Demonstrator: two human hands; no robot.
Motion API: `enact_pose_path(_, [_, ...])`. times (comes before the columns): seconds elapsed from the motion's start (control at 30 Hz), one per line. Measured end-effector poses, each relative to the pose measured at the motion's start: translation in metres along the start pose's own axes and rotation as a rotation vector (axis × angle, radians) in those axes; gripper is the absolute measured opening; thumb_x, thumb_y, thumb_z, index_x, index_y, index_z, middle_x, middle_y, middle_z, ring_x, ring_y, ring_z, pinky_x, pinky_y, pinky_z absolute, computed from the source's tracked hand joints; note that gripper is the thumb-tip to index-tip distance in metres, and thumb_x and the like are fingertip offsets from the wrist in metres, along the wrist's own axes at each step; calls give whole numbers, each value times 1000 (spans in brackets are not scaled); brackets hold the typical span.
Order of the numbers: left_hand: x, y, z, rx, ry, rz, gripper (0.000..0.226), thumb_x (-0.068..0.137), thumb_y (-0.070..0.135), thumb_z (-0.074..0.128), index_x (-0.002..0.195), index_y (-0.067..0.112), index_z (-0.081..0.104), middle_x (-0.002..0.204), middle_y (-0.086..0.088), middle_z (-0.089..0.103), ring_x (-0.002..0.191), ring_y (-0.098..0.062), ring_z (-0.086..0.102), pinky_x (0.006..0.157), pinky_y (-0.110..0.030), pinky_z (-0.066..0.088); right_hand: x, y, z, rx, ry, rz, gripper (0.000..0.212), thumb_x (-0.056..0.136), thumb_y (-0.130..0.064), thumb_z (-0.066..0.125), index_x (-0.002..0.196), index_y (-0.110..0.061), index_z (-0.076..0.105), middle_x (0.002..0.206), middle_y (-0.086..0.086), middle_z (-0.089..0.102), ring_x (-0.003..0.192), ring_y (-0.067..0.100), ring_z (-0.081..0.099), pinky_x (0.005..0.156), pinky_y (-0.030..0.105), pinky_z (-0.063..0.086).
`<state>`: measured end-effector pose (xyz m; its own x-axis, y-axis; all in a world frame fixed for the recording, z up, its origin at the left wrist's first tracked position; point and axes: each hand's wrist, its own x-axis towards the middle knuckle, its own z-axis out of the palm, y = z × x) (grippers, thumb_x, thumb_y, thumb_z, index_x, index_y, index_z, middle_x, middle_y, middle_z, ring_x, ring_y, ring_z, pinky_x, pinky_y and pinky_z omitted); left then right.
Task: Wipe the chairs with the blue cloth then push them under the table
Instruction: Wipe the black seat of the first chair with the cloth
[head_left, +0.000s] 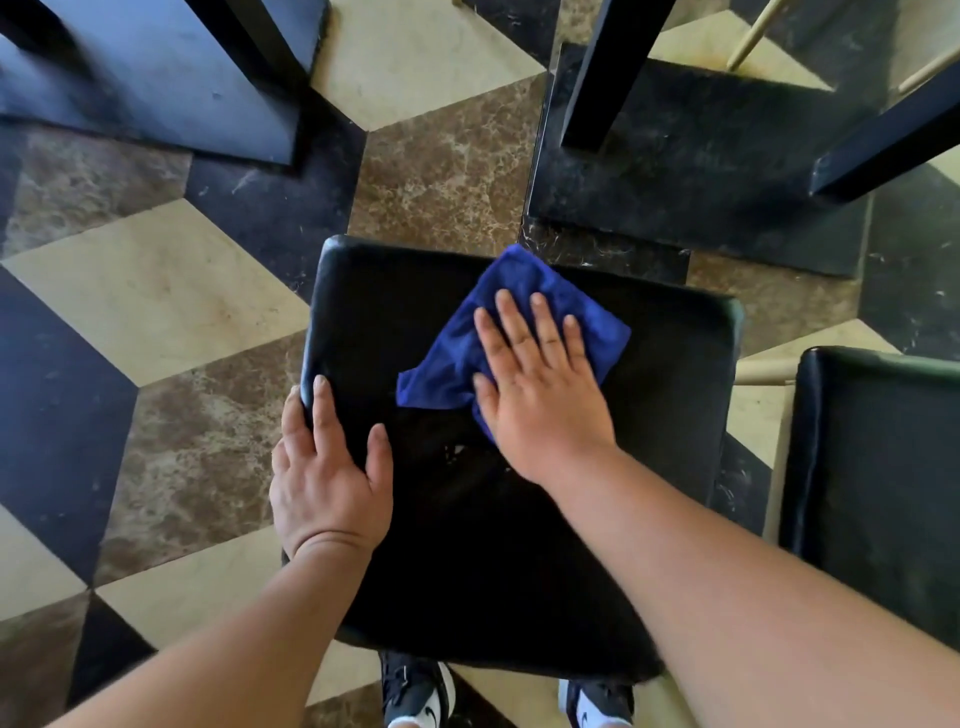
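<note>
Chair seat (519, 519): black glossy leatherette, smooth. Blue cloth (519, 291): soft matt microfibre. Floor (156, 291): polished marble-look tiles.

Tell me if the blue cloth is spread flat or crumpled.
Crumpled: the blue cloth shows folds and uneven corners under the flat right hand on the seat.

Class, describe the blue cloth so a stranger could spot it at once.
Find the black padded chair seat at the centre of the patterned tile floor, its left edge gripped by the left hand. On its far half the right hand presses flat on the crumpled blue cloth, the only blue fabric against that black seat.
</note>
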<state>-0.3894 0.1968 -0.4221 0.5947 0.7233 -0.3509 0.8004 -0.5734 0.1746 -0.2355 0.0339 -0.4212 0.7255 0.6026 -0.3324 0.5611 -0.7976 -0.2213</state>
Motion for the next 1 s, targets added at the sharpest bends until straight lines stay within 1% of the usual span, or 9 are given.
enact_pose_path(0.07, [-1,0,-1,-1,-4,5,79,102,63,39,168,32,9,174,-6,16,140,-42,40,107,-59,42,-24,36,-3,-60,6,62,68,107,-48,25,168,-19,19,176,4,10,162,34,7,130,54,5])
enact_pose_path(0.23, [-2,-1,-4,-11,-15,6,78,103,64,35,168,32,5,175,-5,12,140,-39,40,108,-57,43,-67,94,-12,-132,-53,261,69,108,-51,13,168,-20,5,176,3,-7,162,30,-6,130,54,2])
enact_pose_path(0.37, [-1,-3,-3,-20,-20,10,78,103,65,33,168,32,4,175,-6,12,140,-38,40,109,-54,41,-63,68,-10,-91,-60,421,70,109,-49,19,167,-15,-2,176,8,-12,161,38,-10,129,62,1])
enact_pose_path(0.43, [0,-4,-2,-23,-22,17,78,103,65,33,167,32,3,175,-7,12,139,-39,40,109,-54,41,-56,40,-4,-81,-50,437,71,108,-48,19,167,-12,2,176,11,-8,160,44,-7,127,66,3])
enact_pose_path(0.6, [2,-5,1,-32,-17,19,79,102,63,36,168,31,7,174,-9,15,137,-41,41,109,-55,39,-38,-34,20,-52,-9,207,76,101,-48,33,164,-8,23,174,15,17,158,51,10,123,72,4])
enact_pose_path(0.73, [4,-9,2,-50,-24,20,81,97,61,39,167,34,7,175,-5,14,138,-40,40,110,-55,39,-27,-86,30,-60,-38,1,74,105,-50,24,167,-13,5,176,12,-3,159,47,-7,124,69,-6])
enact_pose_path(0.83, [5,-8,3,-62,-11,-3,77,102,56,41,167,36,7,176,-1,13,140,-37,41,110,-53,39,-26,-97,33,-81,-77,-66,73,108,-50,20,166,-15,-10,174,10,-19,158,43,-21,124,66,-9])
enact_pose_path(0.93, [3,-8,3,-55,-16,9,78,101,55,44,167,35,7,176,-2,12,141,-38,39,111,-54,39,-24,-71,28,-65,-92,-204,72,108,-53,22,168,-20,-1,176,5,-11,160,37,-16,127,60,-6])
enact_pose_path(1.0, [2,-8,3,-45,-12,14,78,102,55,45,167,34,8,176,-4,13,141,-40,39,110,-56,38,-24,-44,24,-80,-93,-302,72,105,-53,23,168,-23,10,177,1,0,162,32,-6,129,56,-2])
